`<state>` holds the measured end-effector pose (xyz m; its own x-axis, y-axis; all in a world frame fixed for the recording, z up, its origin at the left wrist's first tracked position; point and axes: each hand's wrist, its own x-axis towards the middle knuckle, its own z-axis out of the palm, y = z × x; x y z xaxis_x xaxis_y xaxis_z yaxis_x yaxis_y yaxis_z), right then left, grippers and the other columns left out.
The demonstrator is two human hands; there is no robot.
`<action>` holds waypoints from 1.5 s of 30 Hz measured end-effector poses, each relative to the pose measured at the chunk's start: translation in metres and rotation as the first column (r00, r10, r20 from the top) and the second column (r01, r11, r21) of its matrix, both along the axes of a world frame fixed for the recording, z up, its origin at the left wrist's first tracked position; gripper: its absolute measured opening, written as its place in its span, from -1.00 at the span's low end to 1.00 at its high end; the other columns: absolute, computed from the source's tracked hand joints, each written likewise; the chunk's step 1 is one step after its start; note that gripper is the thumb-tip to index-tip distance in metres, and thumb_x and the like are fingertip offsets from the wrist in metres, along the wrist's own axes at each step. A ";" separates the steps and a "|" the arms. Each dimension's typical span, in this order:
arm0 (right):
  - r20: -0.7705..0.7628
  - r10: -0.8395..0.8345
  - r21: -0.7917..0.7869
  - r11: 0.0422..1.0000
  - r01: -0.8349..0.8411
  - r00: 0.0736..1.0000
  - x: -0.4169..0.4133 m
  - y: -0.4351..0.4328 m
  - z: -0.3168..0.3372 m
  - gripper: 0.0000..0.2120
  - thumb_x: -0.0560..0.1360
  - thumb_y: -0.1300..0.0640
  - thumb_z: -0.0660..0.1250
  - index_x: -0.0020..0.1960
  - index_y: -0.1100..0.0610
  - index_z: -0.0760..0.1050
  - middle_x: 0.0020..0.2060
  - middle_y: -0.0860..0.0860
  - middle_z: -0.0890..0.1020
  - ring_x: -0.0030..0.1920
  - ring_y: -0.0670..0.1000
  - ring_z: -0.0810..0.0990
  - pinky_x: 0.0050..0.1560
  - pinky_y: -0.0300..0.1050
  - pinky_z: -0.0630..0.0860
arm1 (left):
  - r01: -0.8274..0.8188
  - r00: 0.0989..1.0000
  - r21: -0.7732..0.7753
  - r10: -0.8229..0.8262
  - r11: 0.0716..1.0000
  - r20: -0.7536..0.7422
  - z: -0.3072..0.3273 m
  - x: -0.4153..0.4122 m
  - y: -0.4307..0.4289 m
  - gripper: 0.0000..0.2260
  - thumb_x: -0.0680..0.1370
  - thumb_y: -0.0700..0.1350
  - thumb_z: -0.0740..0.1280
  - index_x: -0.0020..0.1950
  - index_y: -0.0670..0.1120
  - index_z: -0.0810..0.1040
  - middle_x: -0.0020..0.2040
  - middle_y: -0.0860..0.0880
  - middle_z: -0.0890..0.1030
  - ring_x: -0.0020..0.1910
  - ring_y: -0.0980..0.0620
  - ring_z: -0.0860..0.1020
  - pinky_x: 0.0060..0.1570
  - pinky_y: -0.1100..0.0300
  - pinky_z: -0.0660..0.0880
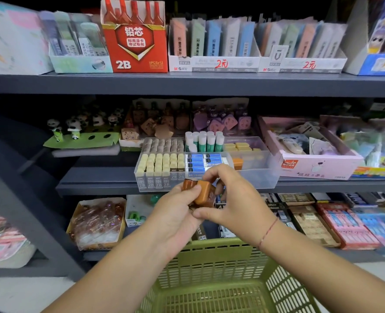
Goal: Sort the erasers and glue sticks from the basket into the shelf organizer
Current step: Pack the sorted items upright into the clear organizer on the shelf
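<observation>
Already the clear organizer [261, 175] on the shelf [96, 184] holds about ten glue sticks [204, 140], a stack of blue erasers [197, 162] and one orange eraser [238, 163], so most of the sorting looks done. The left hand [178, 206] and right hand [230, 195] both grip two brown erasers [204, 190] above the green basket [220, 245], in front of the organizer. Nothing else shows in the basket, so these may be the last.

Both your forearms [123, 263] bare down to the frame's edge. Thin red string bracelet [268, 231] around the wrist of your right hand [232, 199], single strand, plain.
</observation>
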<state>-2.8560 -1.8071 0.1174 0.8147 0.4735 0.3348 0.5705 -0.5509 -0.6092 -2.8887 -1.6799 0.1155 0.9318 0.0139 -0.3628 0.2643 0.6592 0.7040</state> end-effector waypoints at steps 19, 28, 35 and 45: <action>-0.006 -0.247 -0.107 0.964 0.245 0.969 0.113 -0.079 0.016 -0.75 0.38 0.24 0.49 -0.09 -0.03 0.50 -0.18 -0.11 0.59 -0.30 -0.16 0.50 -0.20 -0.33 0.40 | -0.001 0.996 0.089 0.009 0.996 -0.088 0.006 -0.001 0.008 -0.86 0.64 -0.17 0.20 0.07 -0.20 0.52 0.01 -0.21 0.67 -0.01 -0.15 0.63 -0.03 0.02 0.55; -0.218 -0.115 -0.319 0.947 0.041 0.969 0.133 -0.067 0.002 -0.86 0.56 0.09 0.30 -0.10 0.03 0.63 -0.15 -0.24 0.58 -0.08 -0.10 0.58 0.02 -0.20 0.46 | 0.011 0.994 0.097 -0.001 0.995 -0.108 0.004 -0.001 0.011 -0.86 0.63 -0.17 0.21 0.07 -0.21 0.52 0.01 -0.22 0.68 -0.02 -0.14 0.64 -0.14 0.06 0.54; -0.110 -0.072 -0.453 0.891 0.014 0.991 0.129 -0.071 0.002 -0.63 0.59 0.04 0.21 -0.08 0.36 0.55 -0.03 0.25 0.58 0.05 0.25 0.52 0.18 0.11 0.42 | 0.031 0.995 0.182 -0.012 0.983 -0.100 -0.001 0.000 0.011 -0.91 0.57 -0.20 0.30 0.03 -0.12 0.59 -0.09 -0.14 0.68 0.03 -0.11 0.63 -0.08 0.10 0.53; -0.262 0.304 0.199 0.946 -0.257 0.916 0.030 -0.035 0.009 -0.50 0.40 0.09 0.46 0.29 -0.11 0.41 0.13 -0.03 0.50 0.02 -0.06 0.54 -0.01 -0.18 0.55 | 0.088 0.993 0.145 -0.075 0.985 -0.093 0.003 -0.002 0.007 -0.83 0.55 -0.10 0.33 0.06 -0.17 0.58 -0.25 -0.11 0.66 -0.38 0.07 0.57 -0.40 0.30 0.51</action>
